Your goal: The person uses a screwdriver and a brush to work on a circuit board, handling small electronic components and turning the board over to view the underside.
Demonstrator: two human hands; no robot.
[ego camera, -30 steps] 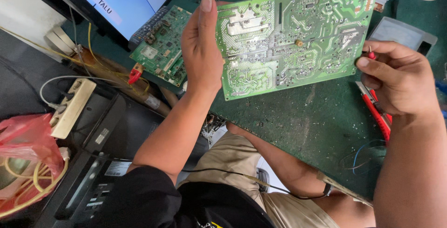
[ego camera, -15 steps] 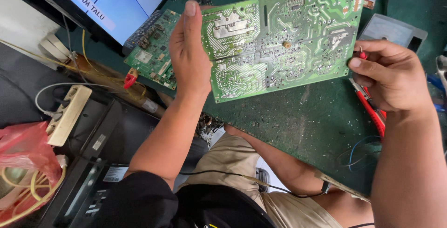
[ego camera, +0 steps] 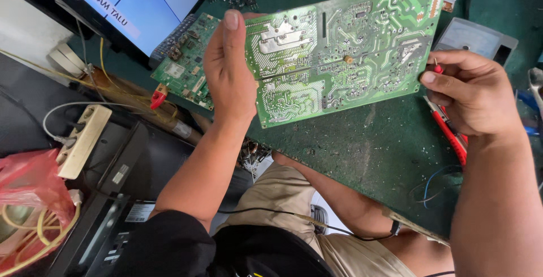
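You're holding the large green printed circuit board (ego camera: 345,50) solder-side up above the dark green tabletop (ego camera: 362,152), long axis running left-low to right-high between your hands. Your left hand (ego camera: 229,79) is gripping the left short edge, fingers (ego camera: 231,28) flat along the face. Your right hand (ego camera: 472,93) is pinching the right edge while also curling round a red-handled tool (ego camera: 449,135); both hands are equally close.

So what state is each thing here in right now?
Circuit board: held up off the bench, solder side showing.
Left hand: gripping the board's left edge.
Right hand: at the board's right edge, holding a red tool.
Monitor: switched on.
Power strip: plugs in.
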